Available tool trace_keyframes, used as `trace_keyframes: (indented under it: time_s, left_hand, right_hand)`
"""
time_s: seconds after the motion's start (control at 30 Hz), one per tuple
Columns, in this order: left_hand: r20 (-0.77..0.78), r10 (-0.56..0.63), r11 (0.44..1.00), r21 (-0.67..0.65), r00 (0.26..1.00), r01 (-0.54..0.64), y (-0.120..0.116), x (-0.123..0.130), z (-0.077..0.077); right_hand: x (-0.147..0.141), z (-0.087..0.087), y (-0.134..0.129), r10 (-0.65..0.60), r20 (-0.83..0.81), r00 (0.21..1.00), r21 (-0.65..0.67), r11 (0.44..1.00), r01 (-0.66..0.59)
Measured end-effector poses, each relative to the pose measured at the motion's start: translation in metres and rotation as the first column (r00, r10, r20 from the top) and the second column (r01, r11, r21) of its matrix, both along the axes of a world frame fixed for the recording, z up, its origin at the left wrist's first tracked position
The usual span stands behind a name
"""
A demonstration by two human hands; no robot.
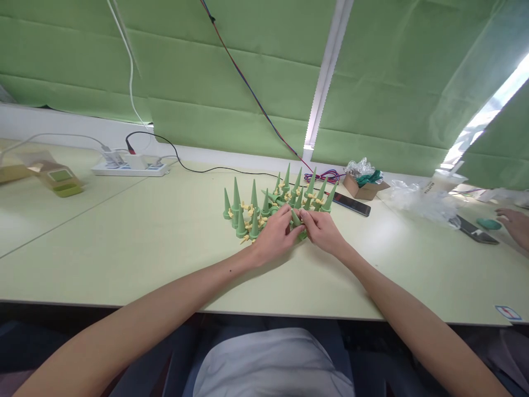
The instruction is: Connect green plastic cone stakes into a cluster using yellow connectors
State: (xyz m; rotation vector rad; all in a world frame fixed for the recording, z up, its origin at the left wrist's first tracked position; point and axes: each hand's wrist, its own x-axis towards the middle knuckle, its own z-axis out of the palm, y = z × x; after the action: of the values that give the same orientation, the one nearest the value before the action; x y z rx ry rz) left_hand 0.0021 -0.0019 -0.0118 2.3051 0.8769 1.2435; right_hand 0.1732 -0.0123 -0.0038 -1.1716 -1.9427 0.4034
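Observation:
A green cone-shaped piece (295,219) is held between my two hands, just above the table. My left hand (278,232) has its fingers closed around the cone's left side. From the right, my right hand (321,227) pinches at the same cone with thumb and fingers. Many similar green cones (236,196) stand upright around and behind my hands, with small yellow pieces (247,206) between them. A few cones lie tipped over behind my fingers. My hands hide part of the group and the lower end of the held cone.
A phone (351,204) lies right of the cones, near a small cardboard box (363,189) with plastic wrap. Farther right are a plastic bag (425,204), a cup (445,181), another phone (475,229) and another person's hand (516,225). A power strip (130,168) sits at the back left.

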Motion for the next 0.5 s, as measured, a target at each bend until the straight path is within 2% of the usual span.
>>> trace_keyframes:
  time_s: [0.27,0.5]
  left_hand:
    - [-0.039,0.064,0.998,0.005,0.997,-0.064,-0.0012,0.0026,-0.0028]
    - [-0.037,0.042,0.999,-0.020,0.998,-0.043,-0.0026,0.0029,-0.0032]
  right_hand:
    - [-0.0022,0.0004,-0.0004,-0.023,-0.072,0.997,-0.024,0.999,0.021]
    - [-0.0025,-0.0007,0.0001,-0.050,-0.094,0.994,-0.022,0.999,0.049]
